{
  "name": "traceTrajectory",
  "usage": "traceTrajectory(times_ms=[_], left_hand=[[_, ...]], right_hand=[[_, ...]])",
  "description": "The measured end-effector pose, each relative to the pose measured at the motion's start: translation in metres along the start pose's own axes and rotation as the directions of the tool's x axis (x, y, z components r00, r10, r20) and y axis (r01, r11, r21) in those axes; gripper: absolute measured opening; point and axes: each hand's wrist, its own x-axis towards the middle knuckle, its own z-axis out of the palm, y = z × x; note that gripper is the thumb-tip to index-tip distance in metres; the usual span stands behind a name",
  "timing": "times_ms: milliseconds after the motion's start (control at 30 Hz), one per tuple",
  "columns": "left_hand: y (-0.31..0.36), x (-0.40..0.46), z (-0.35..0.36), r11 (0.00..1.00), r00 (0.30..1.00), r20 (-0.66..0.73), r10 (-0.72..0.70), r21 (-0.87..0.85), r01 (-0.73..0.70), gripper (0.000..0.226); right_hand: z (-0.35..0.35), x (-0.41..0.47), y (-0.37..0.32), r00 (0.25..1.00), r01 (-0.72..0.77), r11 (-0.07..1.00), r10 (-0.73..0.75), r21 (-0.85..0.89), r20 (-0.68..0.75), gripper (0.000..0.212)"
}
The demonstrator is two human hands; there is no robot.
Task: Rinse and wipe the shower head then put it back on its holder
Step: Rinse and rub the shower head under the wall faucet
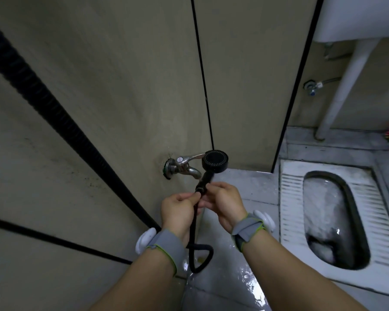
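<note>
Low against the beige wall [99, 108], the black head [215, 161] sits just right of the tap [184, 166], its nozzle face turned up toward the camera. Its long axis runs from the round face down and left along the handle [206, 179] into the hands. The left hand [177, 209] pinches the handle's lower end where the hose [194, 232] joins; the right hand [222, 205] curls its fingers round the same spot, though the exact grip there is partly hidden. The hose drops between the wrists and loops above the wet floor [245, 277]. A squat pan [335, 216] lies well apart to the right, with open floor between.
</note>
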Motion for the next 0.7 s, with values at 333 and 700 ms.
traceTrajectory(times_ms=[333, 700], left_hand=[[0.010, -0.010, 0.001, 0.979, 0.989, 0.132, -0.065, -0.184, 0.089, 0.014], [0.001, 0.006, -0.002, 0.976, 0.990, 0.081, 0.111, 0.180, -0.125, 0.010]], right_hand=[[0.000, 0.009, 0.000, 0.986, -0.158, 0.944, 0.134, 0.289, 0.104, 0.017], [0.016, 0.005, 0.003, 0.998, 0.050, 0.997, -0.048, 0.056, -0.031, 0.029]])
